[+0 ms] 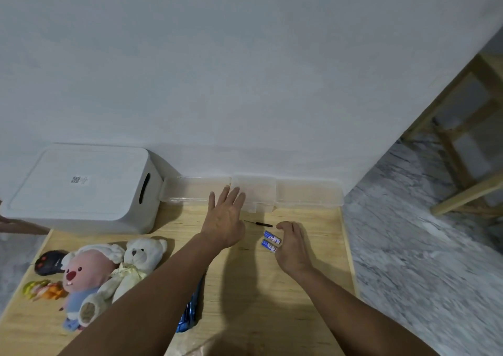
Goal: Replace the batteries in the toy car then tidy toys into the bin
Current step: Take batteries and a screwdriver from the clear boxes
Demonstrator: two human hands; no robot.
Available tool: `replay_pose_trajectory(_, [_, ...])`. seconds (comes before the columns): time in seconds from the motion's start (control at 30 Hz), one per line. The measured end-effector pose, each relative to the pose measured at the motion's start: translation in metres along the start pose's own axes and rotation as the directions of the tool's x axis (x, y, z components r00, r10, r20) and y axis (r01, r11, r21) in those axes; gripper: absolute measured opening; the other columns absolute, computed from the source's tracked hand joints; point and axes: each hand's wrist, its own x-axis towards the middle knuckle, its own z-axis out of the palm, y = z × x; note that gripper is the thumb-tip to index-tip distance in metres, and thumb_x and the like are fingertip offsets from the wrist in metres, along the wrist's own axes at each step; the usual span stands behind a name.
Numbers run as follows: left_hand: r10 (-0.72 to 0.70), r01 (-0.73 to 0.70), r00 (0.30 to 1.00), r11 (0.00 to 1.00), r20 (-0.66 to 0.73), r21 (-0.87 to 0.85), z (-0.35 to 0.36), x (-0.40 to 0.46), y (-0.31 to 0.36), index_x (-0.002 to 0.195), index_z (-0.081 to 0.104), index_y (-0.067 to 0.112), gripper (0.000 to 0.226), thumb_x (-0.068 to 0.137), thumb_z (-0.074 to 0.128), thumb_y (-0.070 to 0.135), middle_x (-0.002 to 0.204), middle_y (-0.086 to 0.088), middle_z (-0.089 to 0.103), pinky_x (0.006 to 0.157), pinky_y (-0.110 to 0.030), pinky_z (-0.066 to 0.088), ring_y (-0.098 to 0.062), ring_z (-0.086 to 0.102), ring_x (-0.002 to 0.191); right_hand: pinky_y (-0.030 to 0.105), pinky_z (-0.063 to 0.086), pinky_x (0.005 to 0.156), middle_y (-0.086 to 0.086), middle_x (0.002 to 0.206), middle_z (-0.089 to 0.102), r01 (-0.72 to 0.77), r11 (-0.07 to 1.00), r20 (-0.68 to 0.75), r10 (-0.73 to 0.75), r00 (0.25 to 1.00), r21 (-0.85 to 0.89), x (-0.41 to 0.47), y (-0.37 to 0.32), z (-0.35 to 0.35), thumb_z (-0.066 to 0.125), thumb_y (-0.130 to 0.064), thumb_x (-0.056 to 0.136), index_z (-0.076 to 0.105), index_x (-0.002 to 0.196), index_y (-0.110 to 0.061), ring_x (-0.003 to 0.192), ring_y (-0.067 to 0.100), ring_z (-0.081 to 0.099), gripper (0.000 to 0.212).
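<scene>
Two blue-and-white batteries [270,241] lie side by side on the wooden table [313,301]. My right hand [292,244] hovers right beside them, fingers curled and apart, holding nothing. My left hand [226,217] is stretched flat with spread fingers toward the clear plastic boxes [255,192] at the wall. A small black screwdriver [260,223] lies between my hands. A blue toy car [189,315] is mostly hidden under my left forearm. The white lidded bin [81,189] stands at the back left.
A pink plush animal [81,274] and a white teddy bear [133,263] lie at the left, with a black toy [50,261] and a yellow-orange toy [43,290] beside them. Marble floor and a wooden stool [468,143] are to the right. A wall stands behind.
</scene>
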Motion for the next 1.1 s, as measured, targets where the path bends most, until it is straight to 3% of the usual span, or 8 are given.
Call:
replay_pose_trajectory(0.17, [-0.003, 0.003, 0.997, 1.0, 0.08, 0.009, 0.006, -0.001, 0.002, 0.152, 0.016, 0.015, 0.069, 0.091, 0.047, 0.017, 0.163, -0.001, 0.004, 0.12, -0.052, -0.002, -0.023, -0.008, 0.15, 0.02, 0.044, 0.085, 0.004, 0.129, 0.042, -0.035, 0.997, -0.026, 0.037, 0.999, 0.062, -0.005, 0.003, 0.002, 0.065, 0.015, 0.071, 0.052, 0.125, -0.007, 0.111, 0.017, 0.052, 0.06])
replay_pose_trajectory(0.5, [-0.024, 0.013, 0.982, 0.998, 0.188, 0.055, 0.01, -0.001, 0.001, 0.155, 0.006, 0.014, 0.074, 0.093, 0.047, 0.023, 0.163, 0.0, -0.007, 0.119, -0.055, -0.005, -0.023, -0.015, 0.149, 0.026, 0.044, 0.092, 0.003, 0.139, 0.044, -0.044, 0.997, -0.083, 0.049, 0.995, 0.063, -0.009, -0.006, 0.006, 0.054, 0.011, 0.083, 0.049, 0.134, -0.008, 0.118, 0.02, 0.053, 0.055])
replay_pose_trajectory(0.63, [-0.033, 0.022, 0.975, 0.998, 0.219, 0.053, 0.011, -0.001, 0.001, 0.155, 0.002, 0.014, 0.077, 0.093, 0.047, 0.02, 0.163, 0.001, -0.011, 0.118, -0.056, -0.006, -0.022, -0.017, 0.149, 0.023, 0.033, 0.106, 0.005, 0.149, 0.037, -0.03, 0.998, -0.044, 0.033, 0.998, 0.061, -0.012, 0.0, 0.009, 0.054, 0.015, 0.078, 0.046, 0.137, -0.008, 0.136, 0.02, 0.039, 0.064])
replay_pose_trajectory(0.77, [-0.038, 0.026, 0.974, 0.998, 0.223, 0.057, 0.013, -0.002, 0.001, 0.155, -0.001, 0.015, 0.078, 0.093, 0.047, 0.022, 0.163, 0.001, -0.014, 0.118, -0.056, -0.007, -0.022, -0.017, 0.148, 0.017, 0.023, 0.109, 0.007, 0.15, 0.038, -0.031, 0.998, -0.052, 0.034, 0.998, 0.063, -0.015, 0.003, 0.008, 0.057, 0.015, 0.08, 0.047, 0.138, -0.006, 0.141, 0.021, 0.033, 0.062])
replay_pose_trajectory(1.1, [-0.026, 0.02, 0.988, 0.999, 0.155, 0.036, 0.012, -0.001, 0.002, 0.154, 0.007, 0.015, 0.073, 0.093, 0.046, 0.019, 0.163, -0.003, -0.009, 0.119, -0.054, -0.005, -0.022, -0.014, 0.149, 0.024, 0.042, 0.101, 0.007, 0.139, 0.048, -0.043, 0.997, -0.076, 0.049, 0.996, 0.07, -0.013, 0.0, 0.0, 0.065, 0.007, 0.081, 0.05, 0.134, -0.008, 0.126, 0.02, 0.049, 0.057])
